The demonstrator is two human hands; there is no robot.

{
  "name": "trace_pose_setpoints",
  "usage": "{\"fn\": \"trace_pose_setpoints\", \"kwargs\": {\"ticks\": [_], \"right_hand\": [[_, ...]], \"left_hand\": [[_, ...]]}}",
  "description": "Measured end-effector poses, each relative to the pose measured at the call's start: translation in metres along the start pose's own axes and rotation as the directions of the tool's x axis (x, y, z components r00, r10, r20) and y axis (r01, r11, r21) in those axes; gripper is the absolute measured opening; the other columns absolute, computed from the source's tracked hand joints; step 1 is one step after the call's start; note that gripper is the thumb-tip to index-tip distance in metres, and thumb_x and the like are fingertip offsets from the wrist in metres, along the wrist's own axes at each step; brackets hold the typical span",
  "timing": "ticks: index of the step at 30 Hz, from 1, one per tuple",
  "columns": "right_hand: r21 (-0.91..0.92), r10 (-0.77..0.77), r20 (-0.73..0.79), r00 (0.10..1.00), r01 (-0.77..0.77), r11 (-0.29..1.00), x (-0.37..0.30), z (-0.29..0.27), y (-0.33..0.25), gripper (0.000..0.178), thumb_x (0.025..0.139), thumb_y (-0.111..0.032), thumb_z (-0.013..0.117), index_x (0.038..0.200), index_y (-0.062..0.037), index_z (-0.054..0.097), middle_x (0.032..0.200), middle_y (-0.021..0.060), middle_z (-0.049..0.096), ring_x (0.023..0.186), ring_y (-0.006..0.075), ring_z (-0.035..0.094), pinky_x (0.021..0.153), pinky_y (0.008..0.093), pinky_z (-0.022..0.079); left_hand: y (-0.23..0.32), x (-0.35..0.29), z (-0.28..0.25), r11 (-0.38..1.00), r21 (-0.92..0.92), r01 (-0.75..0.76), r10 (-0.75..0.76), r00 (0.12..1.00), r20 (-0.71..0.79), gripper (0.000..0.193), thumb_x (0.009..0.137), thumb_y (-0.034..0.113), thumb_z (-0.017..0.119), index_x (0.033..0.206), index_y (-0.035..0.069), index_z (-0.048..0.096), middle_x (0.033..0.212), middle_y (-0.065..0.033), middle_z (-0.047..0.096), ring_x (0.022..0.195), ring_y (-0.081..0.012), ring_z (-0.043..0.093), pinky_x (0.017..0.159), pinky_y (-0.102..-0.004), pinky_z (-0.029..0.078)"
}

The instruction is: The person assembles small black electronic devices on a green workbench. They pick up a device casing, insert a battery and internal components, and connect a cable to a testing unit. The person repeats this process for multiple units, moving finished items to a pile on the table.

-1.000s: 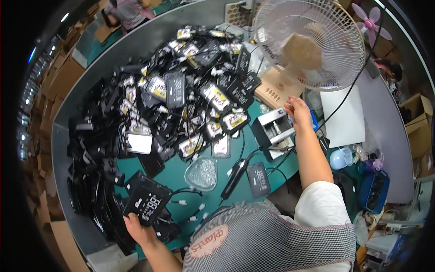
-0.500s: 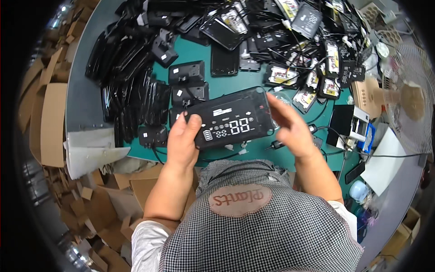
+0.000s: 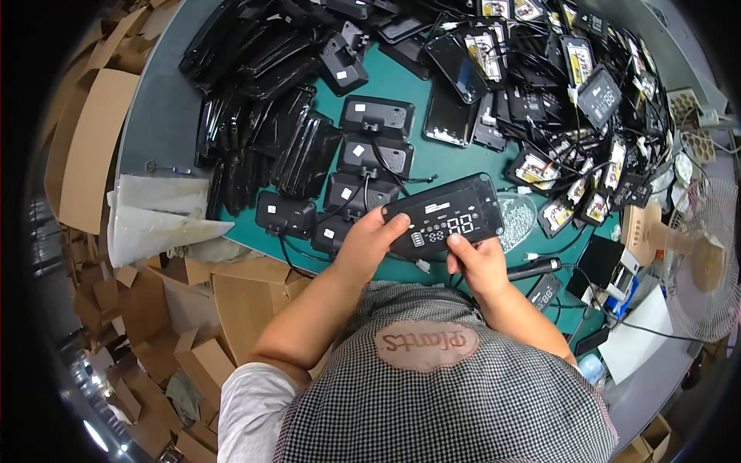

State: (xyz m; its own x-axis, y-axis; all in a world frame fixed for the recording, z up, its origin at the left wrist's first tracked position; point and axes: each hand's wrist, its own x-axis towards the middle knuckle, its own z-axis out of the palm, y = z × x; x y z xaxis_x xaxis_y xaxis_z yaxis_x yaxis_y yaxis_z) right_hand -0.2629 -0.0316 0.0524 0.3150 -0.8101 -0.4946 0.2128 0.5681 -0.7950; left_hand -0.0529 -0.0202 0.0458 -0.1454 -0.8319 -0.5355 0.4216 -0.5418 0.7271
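Nearest is the person's checked apron [image 3: 432,401], and just beyond it, in front of the body, a black display unit [image 3: 441,214] is held face up, its white symbols showing. The left hand [image 3: 369,247] is clamped on its end at eight o'clock, thumb over the face; the right hand [image 3: 482,266] has its thumb on the lower edge toward five o'clock, though I cannot tell whether the fingers close behind it. Taking that unit as the clock's centre, a clear dish [image 3: 519,220] sits just beside it at three, and a black pen-like tool [image 3: 534,268] lies at four. A column of bracketed black units [image 3: 377,116] runs toward half past ten. Farther off, glossy black panels [image 3: 262,147] crowd ten o'clock, cabled housings [image 3: 575,100] heap up around half past one, and a fan [image 3: 698,255] stands just past three.
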Motion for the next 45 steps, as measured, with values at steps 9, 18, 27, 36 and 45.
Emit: {"fn": "trace_pose_setpoints", "kwargs": {"ticks": [9,18,27,36,45], "right_hand": [[0.049,-0.020,-0.292,0.956,0.036,0.998,0.027,-0.027,-0.014,0.019,0.093,-0.016,0.065,0.100,0.0002,0.059,0.076,0.0050,0.063,0.050,0.0136,0.057,0.044,0.0242,0.041],[0.087,-0.003,-0.298,0.954,0.030,0.996,0.047,-0.041,-0.018,0.025,0.095,-0.020,0.062,0.102,0.0042,0.059,0.083,0.0108,0.064,0.058,0.0202,0.062,0.051,0.0292,0.047],[0.065,-0.024,-0.313,0.949,0.047,0.997,0.043,-0.065,-0.024,0.024,0.097,-0.019,0.059,0.101,0.0049,0.059,0.081,0.0125,0.064,0.059,0.0201,0.060,0.055,0.0308,0.047],[0.120,-0.084,-0.303,0.949,0.126,0.985,0.023,-0.080,-0.023,0.020,0.098,-0.016,0.057,0.106,0.0023,0.059,0.084,0.0088,0.065,0.062,0.0168,0.062,0.054,0.0270,0.047],[0.138,-0.077,-0.292,0.953,0.122,0.983,0.003,-0.061,-0.008,0.030,0.098,-0.016,0.055,0.121,0.0037,0.057,0.108,0.0102,0.067,0.091,0.0194,0.067,0.072,0.0303,0.059]], "left_hand": [[0.065,0.087,-0.043,0.635,0.762,-0.128,0.366,0.918,-0.151,0.026,0.090,0.021,0.067,0.109,0.002,0.065,0.100,-0.0093,0.067,0.084,-0.0175,0.065,0.079,-0.0298,0.052],[0.049,0.218,0.016,0.137,0.991,-0.008,0.329,0.944,-0.037,0.074,0.079,0.049,0.073,0.136,0.007,0.050,0.124,-0.0193,0.060,0.113,-0.0363,0.058,0.097,-0.0426,0.046],[0.028,0.262,0.071,-0.148,0.980,0.131,0.157,0.982,-0.108,0.111,0.069,0.052,0.080,0.154,0.009,0.022,0.160,-0.0192,0.018,0.147,-0.0365,0.021,0.113,-0.0476,0.032],[0.076,0.212,0.042,0.052,0.996,0.076,0.326,0.941,-0.089,0.031,0.087,0.033,0.058,0.096,0.006,0.070,0.088,-0.0194,0.068,0.089,-0.0393,0.065,0.080,-0.0464,0.050],[0.072,0.077,0.029,0.978,0.149,-0.145,0.142,0.989,0.031,0.026,0.098,0.015,0.057,0.120,0.001,0.057,0.100,-0.0046,0.067,0.084,-0.0102,0.064,0.073,-0.0244,0.051]]}}
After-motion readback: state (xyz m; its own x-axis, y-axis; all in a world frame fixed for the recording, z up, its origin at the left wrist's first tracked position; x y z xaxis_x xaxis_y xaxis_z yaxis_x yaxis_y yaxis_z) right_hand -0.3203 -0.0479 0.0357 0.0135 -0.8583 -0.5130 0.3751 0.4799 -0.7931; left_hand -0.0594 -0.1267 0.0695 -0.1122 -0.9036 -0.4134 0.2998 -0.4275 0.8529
